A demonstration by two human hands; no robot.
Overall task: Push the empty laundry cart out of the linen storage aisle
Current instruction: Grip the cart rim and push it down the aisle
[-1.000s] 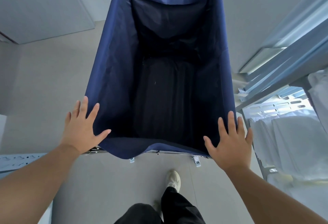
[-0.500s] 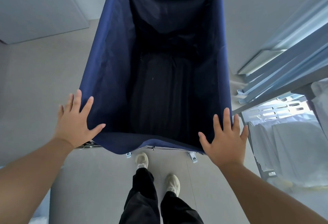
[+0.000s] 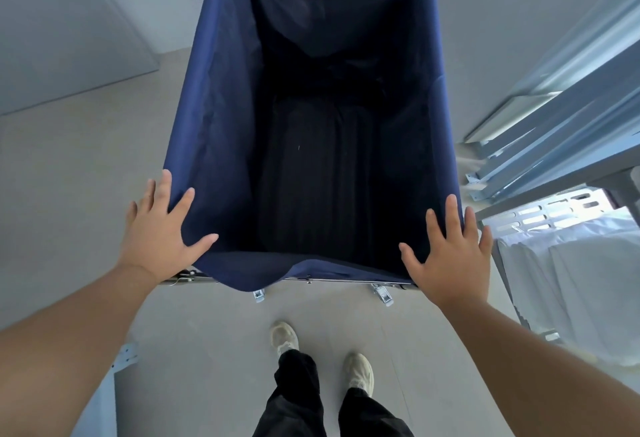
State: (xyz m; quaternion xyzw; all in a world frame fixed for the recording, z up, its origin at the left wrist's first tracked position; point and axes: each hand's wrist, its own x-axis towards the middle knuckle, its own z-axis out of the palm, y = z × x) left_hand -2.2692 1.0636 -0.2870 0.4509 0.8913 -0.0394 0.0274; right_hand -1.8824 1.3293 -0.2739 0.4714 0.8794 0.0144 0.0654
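We find the walker has stepped forward since a second ago, so the push is under way. The left hand (image 3: 156,239) presses flat, fingers spread, on the near-left corner of the empty navy fabric laundry cart (image 3: 214,125). The right hand (image 3: 450,263) does likewise on the near-right corner, beside the grey metal linen shelving (image 3: 554,145).

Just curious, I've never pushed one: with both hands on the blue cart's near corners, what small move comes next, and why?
Probably a short push ahead, easing slightly left. The left hand and right hand lie flat on the near corners of the cart, which looks empty. The shelving stands close on its right, with floor showing on its left.
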